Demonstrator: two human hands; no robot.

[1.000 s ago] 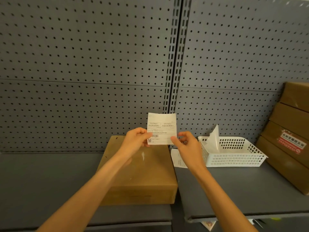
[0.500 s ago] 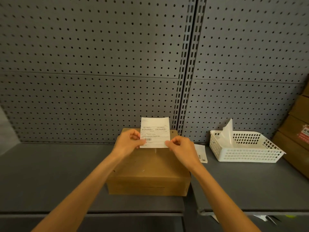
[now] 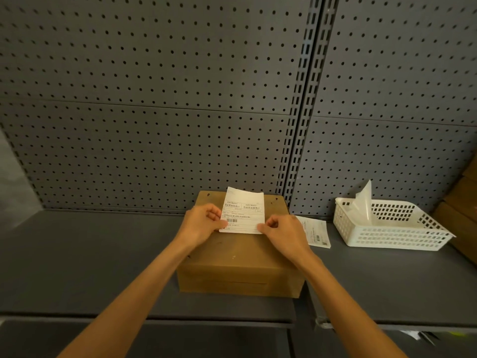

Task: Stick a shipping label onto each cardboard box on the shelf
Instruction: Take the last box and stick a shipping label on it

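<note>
I've got the shipping label (image 3: 242,211) pinched at its lower corners; left hand (image 3: 204,223) grips the lower left edge between thumb and curled fingers, right hand (image 3: 281,232) pinches the lower right corner the same way; label hangs over the far half of the cardboard box (image 3: 240,257), tilted up toward me, lower edge close to the lid, can't tell if it's touching yet; box sits on the shelf (image 3: 90,259) against the pegboard (image 3: 154,112); to the right of the box a second printed sheet (image 3: 316,229) lies flat on the shelf, beyond that a white basket (image 3: 392,228) with a peeled backing strip (image 3: 362,202) standing in it, more brown boxes (image 3: 462,215) at the far right edge, mostly cut off. Risks as I judge them: whether the adhesive side is exposed isn't visible, if the backing is on it won't stick; if one corner lands first the label goes on skewed, hard to lift off cardboard cleanly; dropping the top edge before smoothing up from the bottom likely traps a crease or bubble across the barcode; label sits near the box's far edge, could overhang toward the pegboard; sticky side could catch my fingertips on release and drag it; box looks light, pressing may slide it.
</note>
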